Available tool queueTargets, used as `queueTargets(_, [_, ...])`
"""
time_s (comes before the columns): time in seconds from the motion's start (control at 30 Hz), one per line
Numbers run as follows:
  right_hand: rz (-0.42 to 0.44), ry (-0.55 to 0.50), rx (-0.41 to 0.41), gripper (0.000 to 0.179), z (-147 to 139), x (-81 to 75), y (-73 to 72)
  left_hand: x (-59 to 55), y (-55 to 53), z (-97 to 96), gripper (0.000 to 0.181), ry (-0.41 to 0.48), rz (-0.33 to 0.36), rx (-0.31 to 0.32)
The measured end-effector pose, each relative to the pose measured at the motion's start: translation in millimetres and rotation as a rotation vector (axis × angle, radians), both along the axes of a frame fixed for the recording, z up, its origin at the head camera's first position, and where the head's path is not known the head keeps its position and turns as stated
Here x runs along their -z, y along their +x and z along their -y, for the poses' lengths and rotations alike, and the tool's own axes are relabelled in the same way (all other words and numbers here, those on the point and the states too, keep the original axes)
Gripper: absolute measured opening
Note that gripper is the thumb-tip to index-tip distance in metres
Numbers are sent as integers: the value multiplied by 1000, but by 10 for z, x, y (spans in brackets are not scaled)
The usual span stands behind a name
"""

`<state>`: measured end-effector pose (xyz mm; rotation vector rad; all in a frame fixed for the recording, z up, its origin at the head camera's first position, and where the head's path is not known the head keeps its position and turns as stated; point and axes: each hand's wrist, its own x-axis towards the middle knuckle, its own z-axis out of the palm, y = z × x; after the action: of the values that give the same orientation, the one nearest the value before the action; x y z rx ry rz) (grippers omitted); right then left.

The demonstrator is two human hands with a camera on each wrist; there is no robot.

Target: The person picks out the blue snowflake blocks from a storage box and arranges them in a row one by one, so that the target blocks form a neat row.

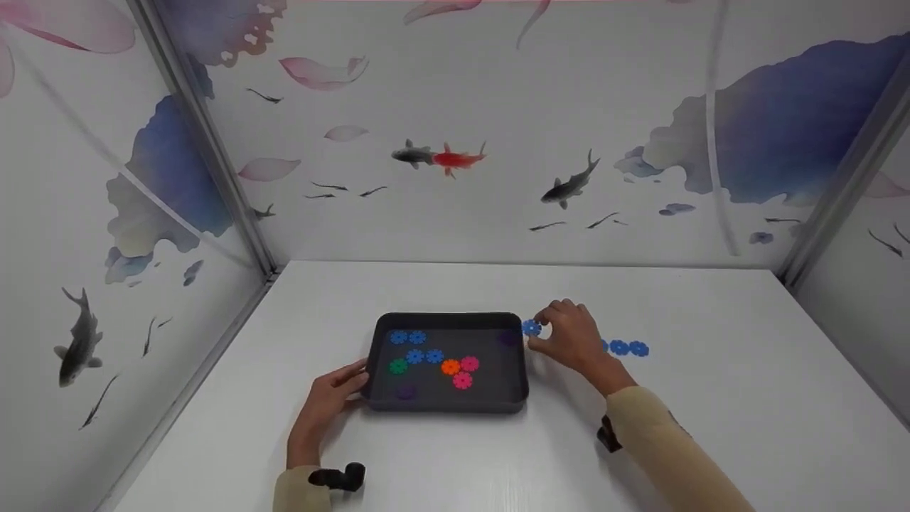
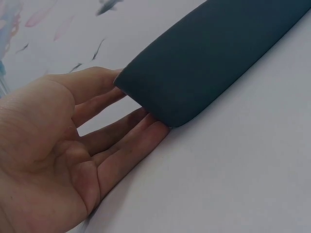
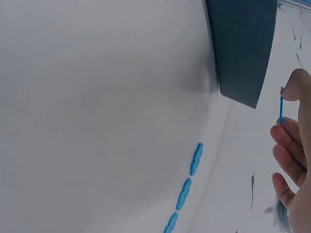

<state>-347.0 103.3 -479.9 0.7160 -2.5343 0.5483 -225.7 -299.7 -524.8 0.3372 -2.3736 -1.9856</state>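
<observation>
At the table's middle stands a dark rectangular tray with small flower-shaped plastic discs lying in it: blue, green, orange, pink and dark purple. My left hand holds the tray's left side, the thumb at the rim and fingertips low against the wall in the left wrist view. Just beyond the tray's right rim, my right hand pinches one blue flower disc between thumb and index finger. The right wrist view shows that disc edge-on.
A short row of blue flower discs lies on the white table to the right, partly behind my right wrist. White panels printed with fish and petals enclose the table at the back and sides.
</observation>
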Motion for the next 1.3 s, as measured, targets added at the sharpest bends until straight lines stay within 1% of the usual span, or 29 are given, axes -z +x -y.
queueTargets(0.07, [5,-8,-2,28,-109,7,-17,-1,6,0,43,3,-3,6])
queueTargets(0.2, [61,-56,11,30,-322,21,-61,-25,21,0,44,7,-8,19])
queueTargets(0.3, [135,-85,40,31,-487,29,-85,-32,28,-4,44,3,-7,22])
queueTargets(0.47, [237,-115,76,31,-747,41,-102,-6,12,-8,44,5,5,4])
queueTargets(0.67, [283,-129,123,32,-1067,55,-114,16,-11,-9,44,4,16,-1])
queueTargets(0.83, [317,-141,148,34,-1314,59,-102,3,7,-20,44,-5,19,-1])
queueTargets(0.93, [351,-152,169,35,-1444,58,-79,-16,25,-30,43,-2,20,0])
queueTargets(1.07, [403,-140,204,37,-1589,75,-40,-35,48,-33,44,-7,19,7])
queueTargets(1.17, [435,-126,221,39,-1677,88,-16,-34,46,-24,44,-16,16,11])
queueTargets(1.3, [485,-113,232,42,-1779,97,-5,-26,27,-11,43,-8,19,4])
